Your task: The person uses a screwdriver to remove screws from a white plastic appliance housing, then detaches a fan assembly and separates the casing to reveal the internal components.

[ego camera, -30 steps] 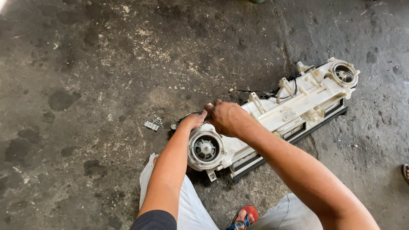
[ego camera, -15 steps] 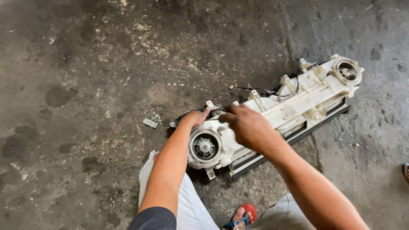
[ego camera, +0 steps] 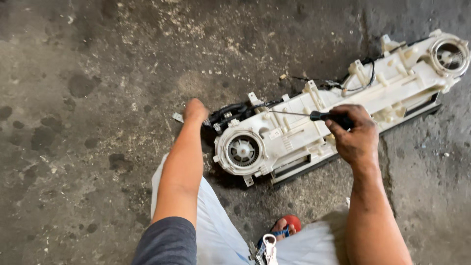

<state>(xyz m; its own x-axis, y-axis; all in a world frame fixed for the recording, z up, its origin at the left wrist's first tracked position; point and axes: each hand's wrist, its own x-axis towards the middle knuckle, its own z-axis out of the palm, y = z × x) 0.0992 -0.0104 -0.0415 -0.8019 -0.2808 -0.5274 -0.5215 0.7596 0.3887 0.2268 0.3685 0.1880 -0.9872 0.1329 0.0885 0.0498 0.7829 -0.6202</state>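
The right hand (ego camera: 358, 140) is closed around the black handle of a screwdriver (ego camera: 314, 116), whose thin metal shaft runs out from the fist toward the person's left, its tip resting on the top face of a long white plastic blower housing (ego camera: 343, 105) that lies on the stained concrete floor (ego camera: 98, 73). The housing passes under and behind that fist, one end stretching away up to the right where a round fan opening (ego camera: 449, 53) sits, the other ending just left of and below the screwdriver tip in a second round fan wheel (ego camera: 243, 151). Black wires (ego camera: 338, 81) trail along the housing's far edge, beyond the knuckles. The left hand (ego camera: 195, 110) is down at the floor beside the near end of the housing, fingers curled over something small; whether it actually pinches anything cannot be told, since the back of the hand hides the fingertips. A small pale metal bracket (ego camera: 177, 117) lies touching or just outside that hand, and a black connector cluster (ego camera: 228, 112) sits between the hand and the housing
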